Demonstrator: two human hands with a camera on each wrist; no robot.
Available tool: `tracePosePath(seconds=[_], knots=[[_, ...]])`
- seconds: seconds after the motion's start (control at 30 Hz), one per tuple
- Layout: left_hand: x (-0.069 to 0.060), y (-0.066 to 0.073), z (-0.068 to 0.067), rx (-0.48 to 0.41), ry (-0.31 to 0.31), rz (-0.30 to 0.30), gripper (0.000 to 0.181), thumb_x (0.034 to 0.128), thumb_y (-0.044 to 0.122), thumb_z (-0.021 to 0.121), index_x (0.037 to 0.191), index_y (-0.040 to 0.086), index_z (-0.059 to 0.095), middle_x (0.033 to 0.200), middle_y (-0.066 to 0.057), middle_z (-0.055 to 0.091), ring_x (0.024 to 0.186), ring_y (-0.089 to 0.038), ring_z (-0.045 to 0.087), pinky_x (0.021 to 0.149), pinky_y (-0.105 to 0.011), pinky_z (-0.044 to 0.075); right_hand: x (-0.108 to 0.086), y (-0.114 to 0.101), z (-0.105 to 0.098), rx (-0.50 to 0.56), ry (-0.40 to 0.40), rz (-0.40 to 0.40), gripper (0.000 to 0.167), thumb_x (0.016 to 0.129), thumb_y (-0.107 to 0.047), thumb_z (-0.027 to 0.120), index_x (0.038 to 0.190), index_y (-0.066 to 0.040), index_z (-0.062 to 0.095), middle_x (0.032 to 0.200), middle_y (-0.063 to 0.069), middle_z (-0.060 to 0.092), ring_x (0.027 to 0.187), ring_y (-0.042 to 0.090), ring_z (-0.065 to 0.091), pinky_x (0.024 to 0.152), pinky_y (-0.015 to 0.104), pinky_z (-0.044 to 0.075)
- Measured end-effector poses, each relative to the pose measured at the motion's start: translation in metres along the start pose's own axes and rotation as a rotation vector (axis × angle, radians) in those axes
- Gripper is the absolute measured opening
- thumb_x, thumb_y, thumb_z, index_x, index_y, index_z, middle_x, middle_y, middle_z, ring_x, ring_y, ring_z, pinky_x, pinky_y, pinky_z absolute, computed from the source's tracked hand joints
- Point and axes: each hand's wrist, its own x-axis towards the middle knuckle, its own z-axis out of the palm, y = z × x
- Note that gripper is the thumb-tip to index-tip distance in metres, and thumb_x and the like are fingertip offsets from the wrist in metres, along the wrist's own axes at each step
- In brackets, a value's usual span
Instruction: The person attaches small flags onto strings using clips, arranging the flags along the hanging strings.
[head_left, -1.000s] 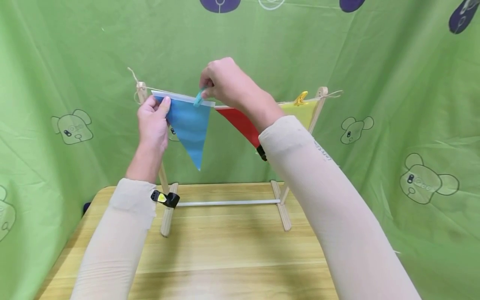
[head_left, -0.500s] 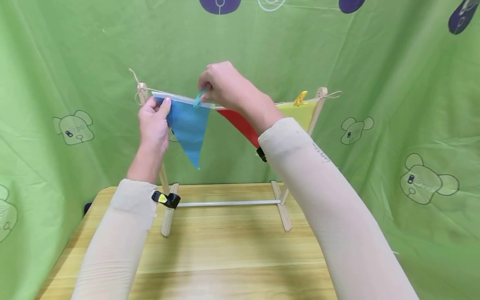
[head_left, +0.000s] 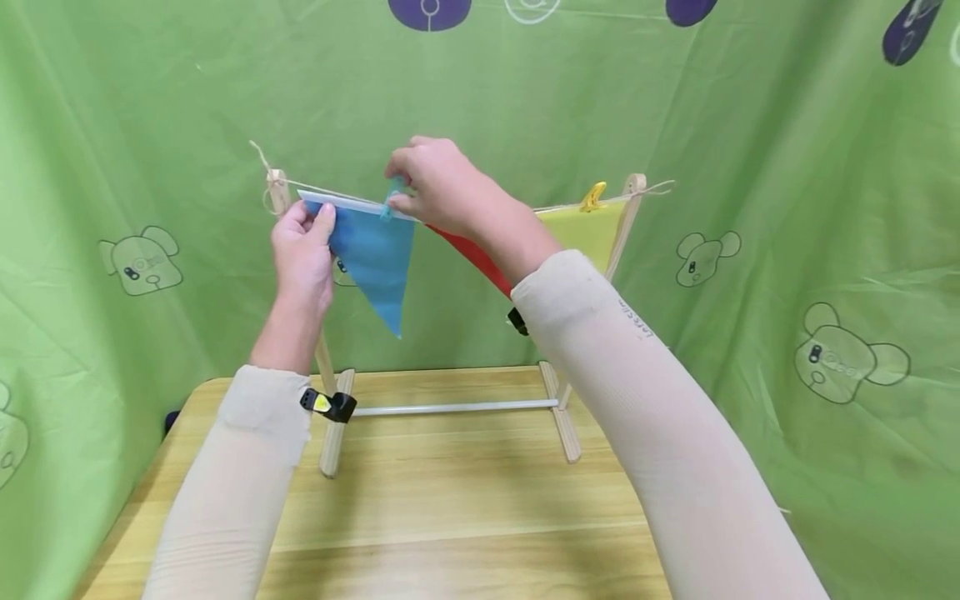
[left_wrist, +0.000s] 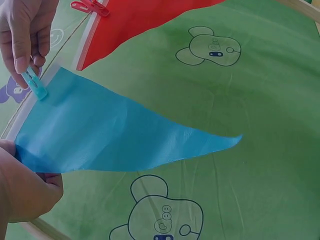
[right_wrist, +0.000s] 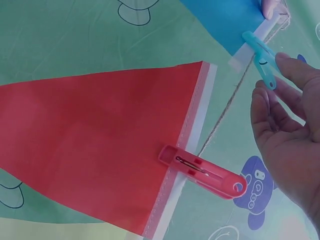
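Note:
In the head view my left hand [head_left: 302, 250] pinches the upper left corner of a blue triangular pennant [head_left: 375, 250], thumb in front. My right hand [head_left: 442, 183] holds a light-blue clothespin [head_left: 392, 200] at the pennant's white top edge. The right wrist view shows this clothespin [right_wrist: 259, 55] over the white edge beside the twine [right_wrist: 225, 110], its handles spread between thumb and fingers. A red pennant [right_wrist: 110, 135] hangs alongside, with a red clothespin [right_wrist: 205, 172] on its white edge. My right forearm hides part of the red pennant in the head view.
The twine runs between two wooden posts [head_left: 279, 193] on a stand with a white crossbar [head_left: 450, 409]. A yellow pennant [head_left: 588, 233] hangs at the right under a yellow clothespin [head_left: 594, 197]. The stand rests on a wooden table [head_left: 450, 517] before a green cloth backdrop [head_left: 750, 125].
My right hand has come slightly down and left with the light-blue clothespin. The left hand keeps its hold on the blue pennant's corner. The head view has shifted slightly.

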Motion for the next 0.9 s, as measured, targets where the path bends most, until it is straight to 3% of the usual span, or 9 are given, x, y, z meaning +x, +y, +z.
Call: tracePosePath(seconds=[0.2, 0.43, 0.6, 0.9], knots=[[0.000, 0.003, -0.001, 0.020, -0.013, -0.015, 0.014, 0.1035, 0.007, 0.059, 0.114, 0.005, 0.068, 0.111, -0.006, 0.067, 0.105, -0.019, 0.065, 0.103, -0.033, 0.055, -0.001, 0.000, -0.001, 0.021, 0.015, -0.015, 0.039, 0.101, -0.024, 0.067, 0.133, -0.004, 0.065, 0.128, 0.014, 0.065, 0.116, 0.025, 0.063, 0.102, 0.032, 0.053], [0.001, -0.001, -0.003, 0.046, -0.032, -0.036, 0.017, 0.1047, 0.011, 0.057, 0.118, 0.005, 0.066, 0.108, -0.005, 0.067, 0.096, -0.016, 0.063, 0.082, -0.024, 0.055, -0.006, 0.003, 0.000, 0.075, 0.023, -0.014, 0.042, 0.101, -0.026, 0.067, 0.137, -0.005, 0.061, 0.129, 0.013, 0.066, 0.120, 0.025, 0.062, 0.106, 0.034, 0.051], [-0.002, -0.001, -0.005, 0.060, -0.046, -0.051, 0.016, 0.1053, 0.012, 0.056, 0.117, 0.006, 0.065, 0.109, -0.005, 0.066, 0.095, -0.016, 0.062, 0.082, -0.023, 0.053, -0.011, 0.006, 0.002, 0.119, 0.052, -0.027, 0.045, 0.102, -0.025, 0.067, 0.140, -0.005, 0.057, 0.135, 0.012, 0.065, 0.123, 0.024, 0.061, 0.108, 0.034, 0.049], [-0.010, -0.007, -0.007, 0.111, -0.042, -0.067, 0.031, 0.1061, 0.015, 0.056, 0.135, 0.004, 0.060, 0.114, -0.004, 0.066, 0.097, -0.014, 0.061, 0.085, -0.023, 0.052, -0.026, 0.009, 0.002, 0.160, 0.126, -0.036, 0.045, 0.102, -0.025, 0.067, 0.141, -0.006, 0.058, 0.138, 0.010, 0.063, 0.126, 0.023, 0.060, 0.110, 0.032, 0.047]])
